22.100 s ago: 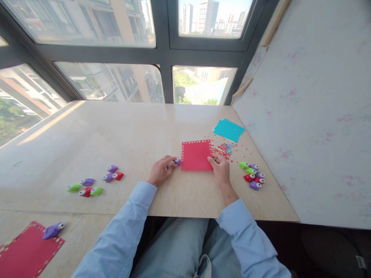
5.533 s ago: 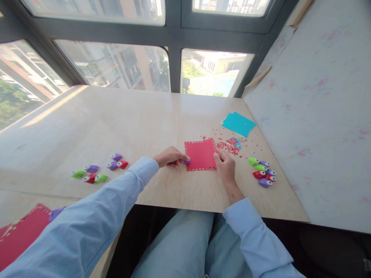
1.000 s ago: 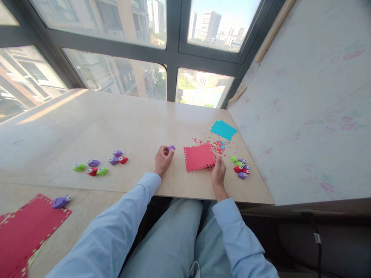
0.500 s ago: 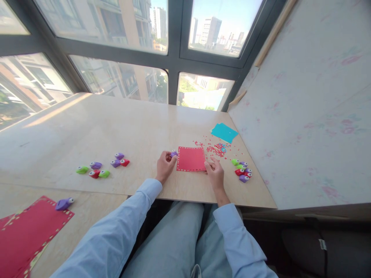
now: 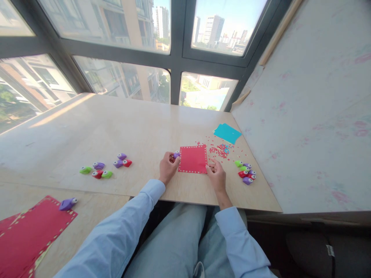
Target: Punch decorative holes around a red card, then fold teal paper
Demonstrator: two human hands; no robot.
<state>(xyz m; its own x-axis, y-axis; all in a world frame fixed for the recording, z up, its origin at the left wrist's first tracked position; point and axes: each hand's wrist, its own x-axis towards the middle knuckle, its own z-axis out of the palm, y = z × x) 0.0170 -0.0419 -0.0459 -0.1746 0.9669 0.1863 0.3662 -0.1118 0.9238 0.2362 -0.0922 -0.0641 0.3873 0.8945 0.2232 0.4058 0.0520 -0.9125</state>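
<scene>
A square of red paper [image 5: 193, 159] with small holes punched along its edges lies over the table in front of me. My left hand [image 5: 169, 166] is closed around a purple craft punch [image 5: 176, 154], which sits at the paper's left edge. My right hand [image 5: 216, 173] pinches the paper's lower right corner between thumb and fingers. Beyond the right hand, small red punched-out bits [image 5: 220, 150] are scattered on the table, with a few blue ones among them.
Blue paper sheets [image 5: 227, 133] lie at the back right. Several coloured punches [image 5: 247, 172] cluster near the right edge, and more punches [image 5: 98, 174] stand on the left. Larger red sheets [image 5: 34, 235] with a purple punch [image 5: 68, 204] on them lie at the lower left.
The whole view has shifted slightly, so things appear a little further right. Both hands keep their hold on the punch and the paper, which is tilted slightly differently.
</scene>
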